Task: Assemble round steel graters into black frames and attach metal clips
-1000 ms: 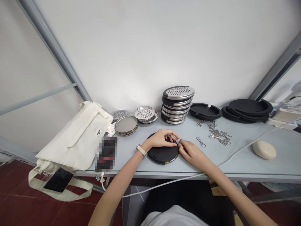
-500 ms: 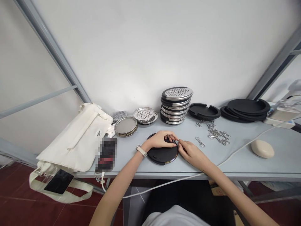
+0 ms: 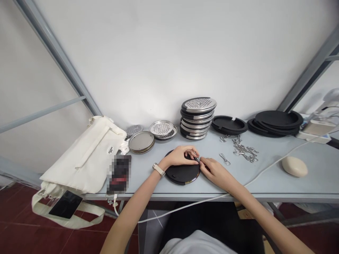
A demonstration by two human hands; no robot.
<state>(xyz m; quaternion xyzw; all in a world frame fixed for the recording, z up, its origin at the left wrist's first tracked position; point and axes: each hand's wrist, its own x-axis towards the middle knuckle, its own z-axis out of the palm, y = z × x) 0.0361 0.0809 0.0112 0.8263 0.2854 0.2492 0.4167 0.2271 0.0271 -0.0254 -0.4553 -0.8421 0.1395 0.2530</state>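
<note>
A round black disc lies flat near the table's front edge, with a small slot and a strip of coloured print on its rim. My left hand rests over its upper part, thumb and fingers curled round a small metal snap hook at the disc's right edge. From the right, my right hand pinches at the same hook, its fingertips meeting the disc's rim. Fingers partly hide the hook. A loose snap hook lies to the right of my right hand, and a heap of several more lies beyond it.
Behind the disc stands a stack of perforated metal discs in black holders. Metal plates and perforated discs lie left; black holders lie right. A white bag, a phone, a cable and a cream-coloured rounded object are nearby.
The metal hook between my fingers shows a little more and sits at a slightly different angle. Both hands stay at the disc's right edge; the whole view has shifted slightly.
</note>
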